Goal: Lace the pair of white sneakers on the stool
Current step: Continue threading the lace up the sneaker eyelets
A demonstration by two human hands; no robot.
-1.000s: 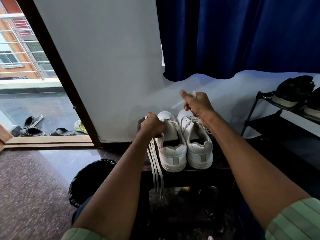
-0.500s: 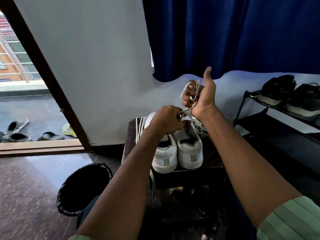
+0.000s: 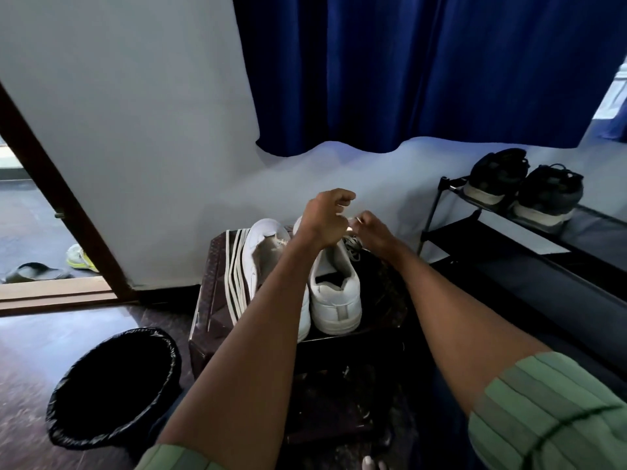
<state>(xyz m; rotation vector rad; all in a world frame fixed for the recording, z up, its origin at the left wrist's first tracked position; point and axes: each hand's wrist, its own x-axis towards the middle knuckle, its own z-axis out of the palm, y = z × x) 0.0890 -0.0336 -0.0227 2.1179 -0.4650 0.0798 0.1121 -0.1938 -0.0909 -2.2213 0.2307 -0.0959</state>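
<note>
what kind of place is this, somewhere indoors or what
Likely a home entryway, just inside an open door. A black shoe rack holding dark shoes stands by the wall, sandals lie outside the wooden threshold, and a blue curtain hangs above.

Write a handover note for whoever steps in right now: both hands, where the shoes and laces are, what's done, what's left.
Left hand and right hand: both raised over the toe of the right sneaker, fingers curled, pinching a white lace end between them.
Both sneakers stand heels toward you on the brown stool. Left sneaker shows no lace; the loose lace lies draped on the stool beside it.
Done: right sneaker partly laced near the toe.
Left: finish the right one, then lace the left one.
</note>
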